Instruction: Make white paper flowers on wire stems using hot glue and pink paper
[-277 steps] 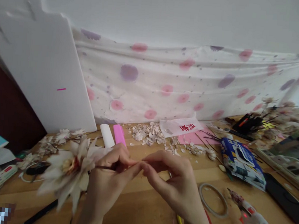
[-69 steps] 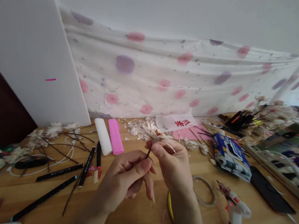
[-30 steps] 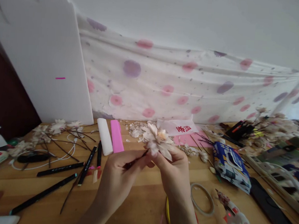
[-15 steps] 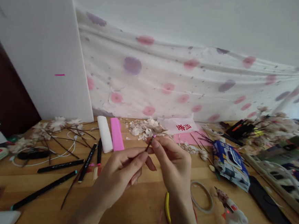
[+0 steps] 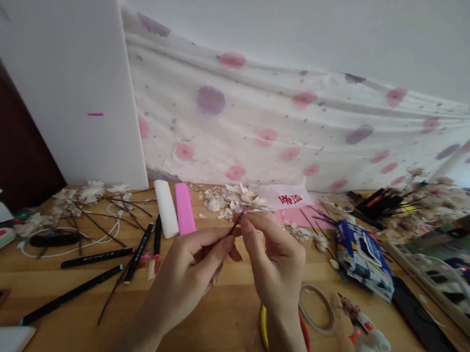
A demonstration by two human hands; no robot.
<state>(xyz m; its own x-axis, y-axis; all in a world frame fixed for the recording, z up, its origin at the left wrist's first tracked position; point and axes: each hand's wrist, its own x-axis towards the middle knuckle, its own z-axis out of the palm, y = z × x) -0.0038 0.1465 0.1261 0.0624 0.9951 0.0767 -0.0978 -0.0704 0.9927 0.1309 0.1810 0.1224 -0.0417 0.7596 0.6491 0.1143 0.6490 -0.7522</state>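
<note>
Two fingertip pinches closed narrowly, from the left hand [image 5: 188, 278] and the right hand [image 5: 276, 269], on a thin dark stem [image 5: 234, 227] just below a papery cream flower head [image 5: 246, 197], which sat over a heap of pale petal scraps [image 5: 216, 203]. Too hard a pinch could probably kink so slender a stem, and a slip might crush or shed the brittle, curling petals. Farther out on the wooden table [image 5: 215, 326] lay a smooth white bar [image 5: 165, 208], a matte pink bar [image 5: 184, 209] and a hot-glue gun [image 5: 366, 343].
</note>
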